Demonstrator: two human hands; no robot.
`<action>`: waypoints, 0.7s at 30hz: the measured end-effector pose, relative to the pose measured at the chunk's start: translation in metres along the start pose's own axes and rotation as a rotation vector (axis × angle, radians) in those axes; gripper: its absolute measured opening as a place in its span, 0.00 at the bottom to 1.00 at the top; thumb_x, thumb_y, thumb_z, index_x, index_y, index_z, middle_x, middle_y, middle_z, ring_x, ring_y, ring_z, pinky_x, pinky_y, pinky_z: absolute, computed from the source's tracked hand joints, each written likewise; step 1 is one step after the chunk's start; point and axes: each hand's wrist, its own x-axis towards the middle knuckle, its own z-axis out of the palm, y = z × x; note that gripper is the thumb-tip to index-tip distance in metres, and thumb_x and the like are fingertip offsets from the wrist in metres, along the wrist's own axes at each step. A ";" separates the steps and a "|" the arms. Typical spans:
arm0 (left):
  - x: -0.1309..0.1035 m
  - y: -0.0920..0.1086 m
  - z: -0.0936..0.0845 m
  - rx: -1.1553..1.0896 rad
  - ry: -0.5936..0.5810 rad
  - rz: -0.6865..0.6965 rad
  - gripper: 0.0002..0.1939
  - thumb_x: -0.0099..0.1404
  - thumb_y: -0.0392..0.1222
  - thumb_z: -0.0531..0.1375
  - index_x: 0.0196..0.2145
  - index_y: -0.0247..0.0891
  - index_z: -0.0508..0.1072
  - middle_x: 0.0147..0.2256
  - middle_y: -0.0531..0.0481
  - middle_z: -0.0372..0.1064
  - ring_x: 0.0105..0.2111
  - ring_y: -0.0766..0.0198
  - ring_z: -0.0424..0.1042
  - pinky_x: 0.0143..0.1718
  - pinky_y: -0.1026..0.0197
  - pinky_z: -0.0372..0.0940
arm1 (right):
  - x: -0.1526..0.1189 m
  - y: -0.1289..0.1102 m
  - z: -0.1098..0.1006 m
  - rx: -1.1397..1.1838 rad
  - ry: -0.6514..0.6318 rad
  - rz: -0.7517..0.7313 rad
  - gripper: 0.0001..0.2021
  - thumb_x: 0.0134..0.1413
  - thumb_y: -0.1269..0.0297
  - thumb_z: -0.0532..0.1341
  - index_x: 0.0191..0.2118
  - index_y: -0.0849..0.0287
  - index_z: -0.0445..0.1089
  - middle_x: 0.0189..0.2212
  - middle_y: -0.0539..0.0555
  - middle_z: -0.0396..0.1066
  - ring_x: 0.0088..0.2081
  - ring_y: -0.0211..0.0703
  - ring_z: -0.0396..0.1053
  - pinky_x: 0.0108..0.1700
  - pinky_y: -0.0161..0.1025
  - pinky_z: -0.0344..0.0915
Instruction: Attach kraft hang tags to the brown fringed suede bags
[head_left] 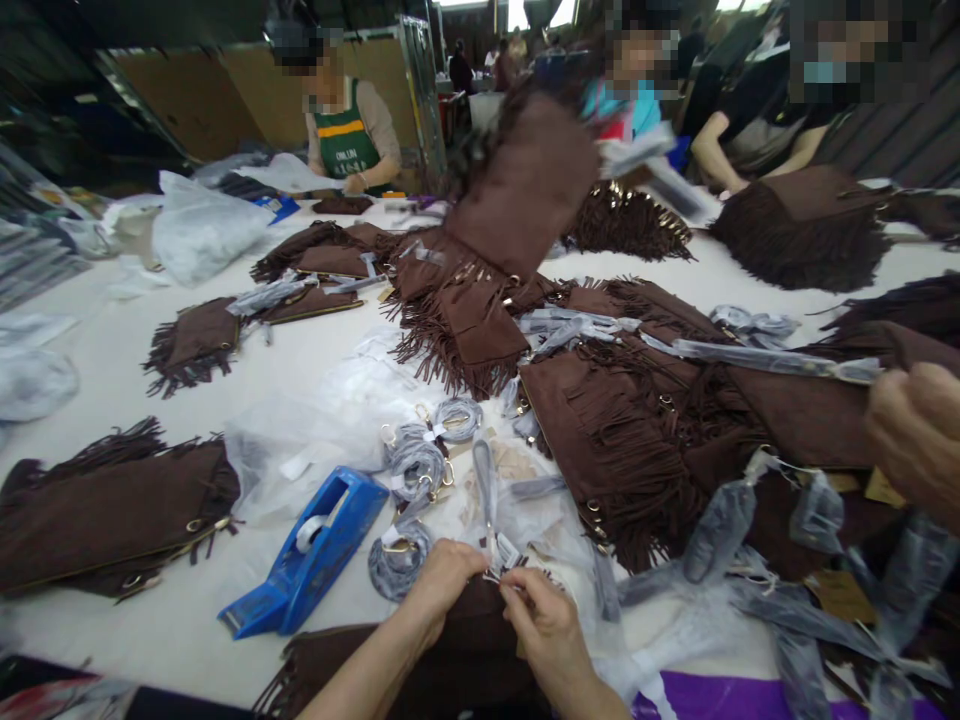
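My left hand [442, 580] is closed in a pinch at the near end of a grey plastic-wrapped strap [485, 485]. Close beside it, my right hand [546, 625] pinches too; what its fingertips grip is too small to make out. A small white label [508, 553] shows between the two hands. Beneath them lies a dark brown fringed bag [480, 650], partly covered by my forearms. Coiled wrapped straps [415, 465] with gold clasps lie just beyond my left hand. To the left is a blue tape dispenser [319, 550].
Brown fringed bags [630, 440] are piled across the white table [300, 365]. Another bag [112, 505] lies at left. A blurred brown bag [529, 185] is raised above the pile. Another person's hand [919, 435] is at right. Several people stand across the table.
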 end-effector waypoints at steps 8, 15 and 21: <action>-0.005 0.001 0.001 0.009 0.001 0.012 0.12 0.43 0.46 0.56 0.12 0.39 0.57 0.18 0.57 0.50 0.22 0.68 0.49 0.23 0.63 0.45 | 0.005 -0.001 0.002 -0.166 0.044 -0.175 0.08 0.57 0.72 0.51 0.33 0.57 0.66 0.26 0.51 0.69 0.29 0.39 0.68 0.32 0.33 0.61; -0.003 -0.001 0.001 0.023 0.021 0.010 0.11 0.41 0.46 0.55 0.12 0.39 0.56 0.16 0.58 0.45 0.21 0.69 0.46 0.23 0.63 0.43 | 0.005 -0.005 -0.001 -0.255 0.009 -0.248 0.09 0.58 0.72 0.50 0.33 0.58 0.65 0.25 0.51 0.66 0.28 0.39 0.67 0.31 0.33 0.61; -0.002 -0.005 0.004 0.035 0.040 0.005 0.15 0.43 0.51 0.56 0.13 0.39 0.57 0.16 0.58 0.44 0.21 0.69 0.45 0.22 0.63 0.41 | 0.005 -0.002 0.001 -0.289 0.032 -0.338 0.12 0.59 0.74 0.48 0.37 0.60 0.67 0.26 0.54 0.67 0.29 0.40 0.68 0.32 0.34 0.64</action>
